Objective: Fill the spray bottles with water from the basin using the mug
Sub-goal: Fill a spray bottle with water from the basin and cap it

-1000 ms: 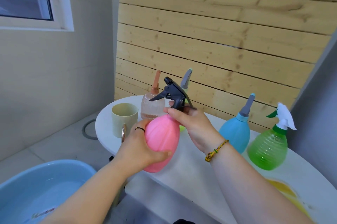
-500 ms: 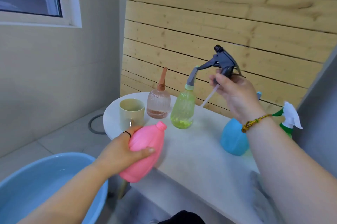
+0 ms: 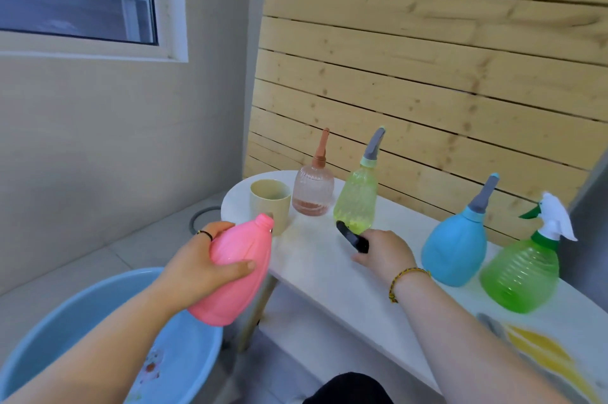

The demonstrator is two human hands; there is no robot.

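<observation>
Right, my left hand [image 3: 197, 268] has the pink plastic bottle [image 3: 237, 272] round its belly, thumb across the front and fingers curled behind. The bottle hangs tilted, its open neck pointing to one o'clock, just off the table's edge, with the round blue plastic basin [image 3: 98, 338] low at seven o'clock. I judge it light and thin-walled: squeeze too hard and it will dent, and its smooth skin will turn slippery when wet. The belly is the place to hold it, and the neck is narrow, so pouring will need care.

My right hand [image 3: 385, 252] lies palm down on the white table [image 3: 312, 275], fingers curled over the black plastic trigger head [image 3: 353, 237].

The beige plastic mug [image 3: 270, 206] stands at twelve o'clock, just past the pink neck; I can't make out a handle. Crowding it at its three o'clock are the rose ribbed bottle with an orange spout [image 3: 313, 189] and the yellow-green bottle with a grey spout [image 3: 357, 199], both tall and tippy. Well off at three o'clock stand the blue bottle [image 3: 455, 249] and the green bottle with a white trigger [image 3: 523, 272].
</observation>
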